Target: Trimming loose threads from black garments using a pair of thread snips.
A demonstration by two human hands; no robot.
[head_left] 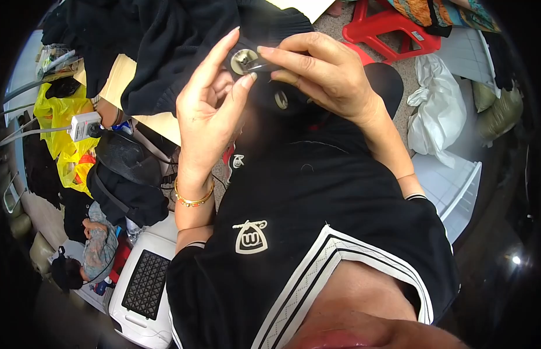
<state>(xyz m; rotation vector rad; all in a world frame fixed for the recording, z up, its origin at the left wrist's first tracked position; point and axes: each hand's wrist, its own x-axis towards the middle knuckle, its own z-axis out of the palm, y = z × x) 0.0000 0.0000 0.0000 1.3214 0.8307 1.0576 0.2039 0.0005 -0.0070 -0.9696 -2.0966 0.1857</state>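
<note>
My right hand (pixel 331 72) pinches a small thin glinting piece (pixel 259 67) between thumb and fingers; its exact kind does not show. Facing it, my left hand (pixel 212 96) has index finger and thumb spread apart, the other fingers curled in. Between the left index and thumb shows a small round pale disc (pixel 238 59) with a dark middle. The left thumb tip is close to the glinting piece; whether they touch I cannot tell. Below the hands, a second pale oval (pixel 281 99) shows against something dark. Black knitted fabric (pixel 160 52) lies beyond my left hand.
A red plastic stool (pixel 392 29) stands at the far right, near a white plastic bag (pixel 436 104). On the left are a white power plug block (pixel 85 126), a yellow bag (pixel 64 145) and a black mesh bag (pixel 125 174). Lower left is a white plastic box (pixel 139 326).
</note>
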